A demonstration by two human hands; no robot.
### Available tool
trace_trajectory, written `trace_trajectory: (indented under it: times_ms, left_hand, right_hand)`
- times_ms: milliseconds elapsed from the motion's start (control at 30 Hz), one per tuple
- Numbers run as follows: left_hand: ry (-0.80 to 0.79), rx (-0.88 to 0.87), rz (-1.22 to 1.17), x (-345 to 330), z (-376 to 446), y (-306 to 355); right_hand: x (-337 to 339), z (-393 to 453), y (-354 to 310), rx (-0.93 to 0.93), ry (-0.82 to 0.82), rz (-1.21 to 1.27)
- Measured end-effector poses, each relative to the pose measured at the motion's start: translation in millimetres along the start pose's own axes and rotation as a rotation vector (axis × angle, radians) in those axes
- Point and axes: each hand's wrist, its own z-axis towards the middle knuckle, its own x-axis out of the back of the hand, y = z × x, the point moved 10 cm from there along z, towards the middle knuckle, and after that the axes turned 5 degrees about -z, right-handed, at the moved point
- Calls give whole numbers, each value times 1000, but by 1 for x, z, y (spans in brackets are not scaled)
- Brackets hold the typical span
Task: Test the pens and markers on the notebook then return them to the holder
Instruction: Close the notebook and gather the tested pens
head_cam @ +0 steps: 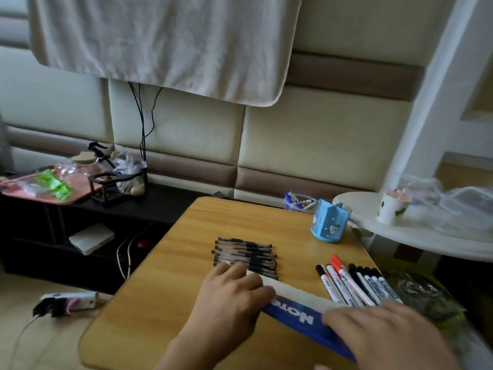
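Observation:
A blue notebook [298,313] with white lettering lies near the front of the wooden table [165,276], seen edge-on with its white pages showing. My left hand [232,292] grips its left end and my right hand [384,335] holds its right end. Several clear pens with black caps [245,255] lie in a row just beyond my left hand. Several white markers with black and red caps [354,281] lie side by side at the right. The light blue holder [330,221] stands upright at the table's far right corner.
A white round side table [416,231] with a paper cup [394,206] and plastic bags stands to the right. A dark low shelf [53,222] with a pink tray and a small rack stands to the left. A power strip [66,303] lies on the floor.

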Motion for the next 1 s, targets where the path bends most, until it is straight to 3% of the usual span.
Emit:
trace_trajectory:
  times_ms: [133, 233, 300, 400, 533, 600, 733, 767, 933, 1000]
  left_hand:
    - [270, 46, 63, 44, 14, 4]
    - [553, 262, 28, 73, 15, -23]
    - [590, 411, -14, 71, 16, -46]
    - [437, 495, -85, 37, 27, -69]
    - [183, 608, -191, -18, 30, -94]
    - [118, 642, -212, -35, 30, -100]
    - [-15, 699, -246, -48, 31, -106]
    - [-33, 712, -251, -48, 29, -108]
    - [-86, 817, -267, -45, 9, -122]
    - [-87, 857, -259, -40, 1, -126]
  right_hand:
    - [23, 65, -11, 55, -37, -180]
    - [52, 112, 8, 41, 127, -117]
    - [62, 149, 29, 10, 242, -113]
    - [44, 231, 49, -10, 327, -53]
    - [-22, 335, 56, -5, 252, 48]
    - [-71, 371, 50, -5, 127, 63]
    - [-174, 390, 29, 6, -333, 221]
    - [-181, 389, 27, 1, -366, 292]
    - [-111, 353, 31, 19, 11, 616]
    - [-98, 316, 10, 147, -78, 614]
